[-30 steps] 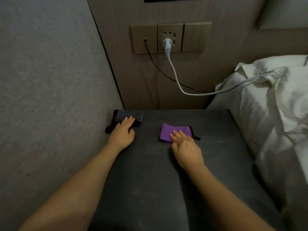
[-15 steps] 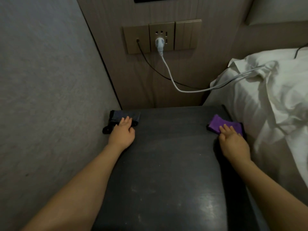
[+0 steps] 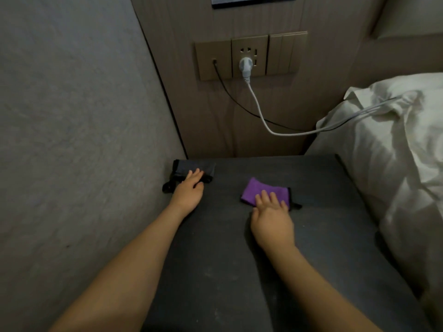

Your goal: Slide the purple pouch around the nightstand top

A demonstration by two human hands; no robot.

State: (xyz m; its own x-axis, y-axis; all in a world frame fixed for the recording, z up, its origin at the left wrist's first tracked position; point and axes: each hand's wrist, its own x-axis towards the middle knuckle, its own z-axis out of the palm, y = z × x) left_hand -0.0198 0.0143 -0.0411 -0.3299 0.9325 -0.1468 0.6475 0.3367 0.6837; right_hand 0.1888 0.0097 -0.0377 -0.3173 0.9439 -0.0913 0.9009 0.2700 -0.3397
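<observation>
A folded purple cloth (image 3: pixel 260 188) with a black edge lies near the middle of the dark bedside table top (image 3: pixel 263 271). My right hand (image 3: pixel 272 218) presses on its near part with straight fingers. At the table's far left corner lies a folded dark grey cloth (image 3: pixel 194 167) with a black strap. My left hand (image 3: pixel 189 190) rests flat, its fingertips on that cloth's near edge.
A grey wall (image 3: pixel 72 140) runs close along the table's left side. Behind stands a wooden panel with a socket plate (image 3: pixel 251 57); a white plug (image 3: pixel 245 67) and a black cable lead to the right. White bedding (image 3: pixel 395 144) borders the table's right edge.
My right hand slid the purple cloth from the table's middle to its right edge and back to the middle. My left hand stayed on the grey cloth.
</observation>
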